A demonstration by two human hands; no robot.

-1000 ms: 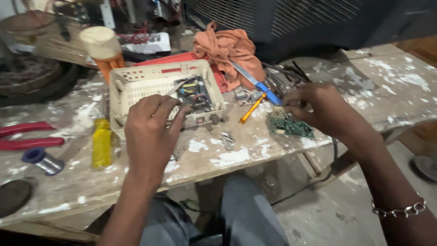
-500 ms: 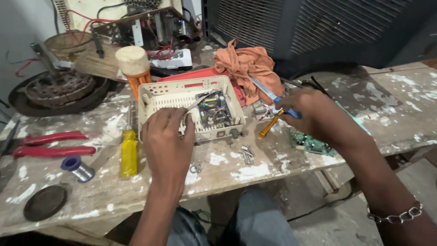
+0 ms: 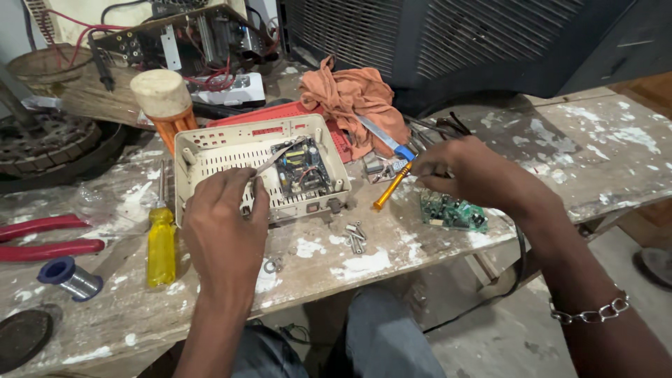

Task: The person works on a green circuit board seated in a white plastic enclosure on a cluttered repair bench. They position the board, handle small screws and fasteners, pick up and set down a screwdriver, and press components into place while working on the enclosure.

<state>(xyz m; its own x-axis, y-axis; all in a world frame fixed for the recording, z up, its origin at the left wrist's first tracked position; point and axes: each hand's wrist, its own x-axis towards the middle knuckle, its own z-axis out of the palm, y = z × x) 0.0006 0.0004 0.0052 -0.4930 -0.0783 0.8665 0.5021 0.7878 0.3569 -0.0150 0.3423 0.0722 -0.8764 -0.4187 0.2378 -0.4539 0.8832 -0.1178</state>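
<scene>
So the cream plastic case (image 3: 210,150) sits open on the paint-spattered workbench (image 3: 364,266), lying lengthwise left to right, and the small circuit board (image 3: 302,168) mounted in it is toward its right end. That board lies up and to the right of the left hand (image 3: 224,224), and the hand is right on the case's front edge, so it's clearly the nearer one. The left hand is curled mostly closed, pinching thin metal tweezers (image 3: 276,157) that run diagonally from the fingers up-right, with the tip over the board's near corner. Wrist is straight, forearm coming up from the bottom of the view.

The right hand (image 3: 476,171) is off to the right of the case, well apart from that board. It's closed around the blue handle of a soldering iron (image 3: 388,143), I think; the fingers cover the grip so I can't tell exactly how it's held. Just below that hand lies a loose green circuit board (image 3: 451,211), and an orange-handled tool (image 3: 390,187) lies between hand and case.

A few screws (image 3: 355,236) sit just in front of the case, and a yellow screwdriver (image 3: 161,241) lies left of the left hand, pointing away.
</scene>
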